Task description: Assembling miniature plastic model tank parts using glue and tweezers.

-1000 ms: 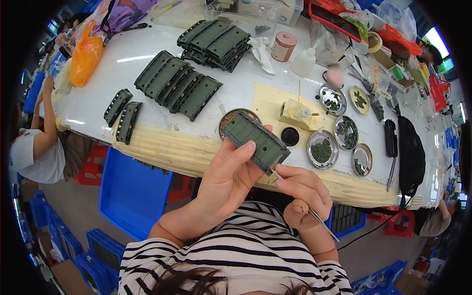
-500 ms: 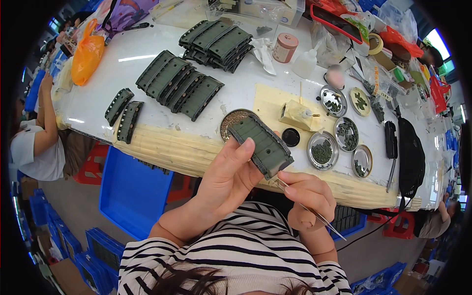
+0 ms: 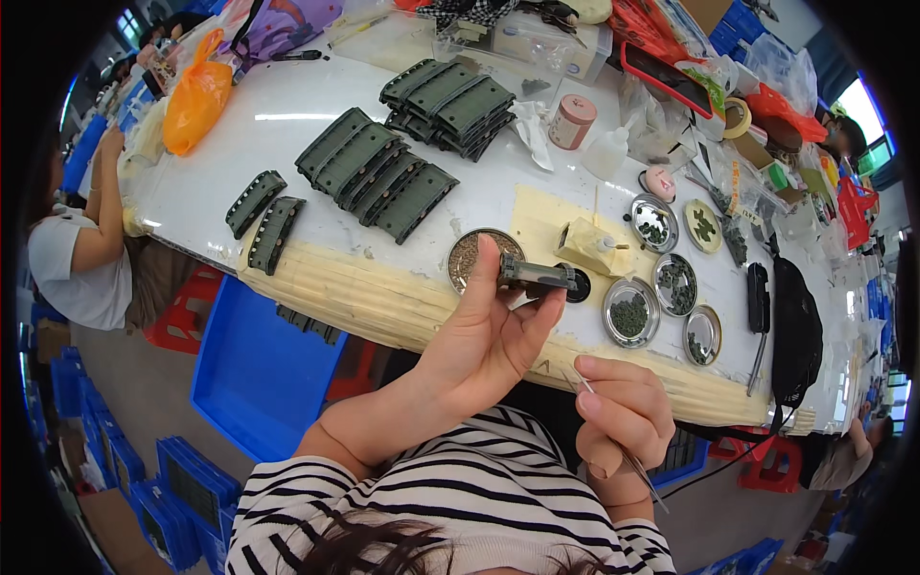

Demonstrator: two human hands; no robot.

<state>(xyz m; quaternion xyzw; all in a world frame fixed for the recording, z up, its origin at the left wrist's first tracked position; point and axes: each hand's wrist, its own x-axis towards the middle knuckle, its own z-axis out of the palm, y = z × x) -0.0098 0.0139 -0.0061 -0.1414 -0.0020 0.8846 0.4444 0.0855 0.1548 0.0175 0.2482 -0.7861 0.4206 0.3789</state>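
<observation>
Dark green, curved, plate-like piece [image 3: 537, 275], grasped in the left hand [image 3: 484, 335] above the front part of the white tabletop [image 3: 240, 144], turned nearly edge-on, thumb at its left end, fingers curled below. At far left, beside the table, a person in a white short-sleeved top [image 3: 81, 259]; then, on the tabletop, an orange plastic bag with a gathered top [image 3: 196, 105]. Below the front edge, a shallow blue plastic bin [image 3: 273, 374]. Farther right on the table, two narrow dark green curved strips [image 3: 254, 204], side by side; an overlapping row of wide dark green curved plates [image 3: 379, 172]; behind that, a stack of similar ribbed plates [image 3: 448, 105]. Next, a round dish of brown granules [image 3: 451, 259], partly hidden by the left hand. Just behind the held piece's right end, a round black cap [image 3: 579, 287]; farther back, a beige tape-wrapped block [image 3: 586, 246]. Nearer the front, right hand [image 3: 628, 412] closed around slim silver metal tweezers [image 3: 644, 479], tips apart from the piece, anything between them too small to tell. Beyond, round metal dishes with small green bits [image 3: 608, 314]; at far right, a black cloth pouch [image 3: 797, 335].
</observation>
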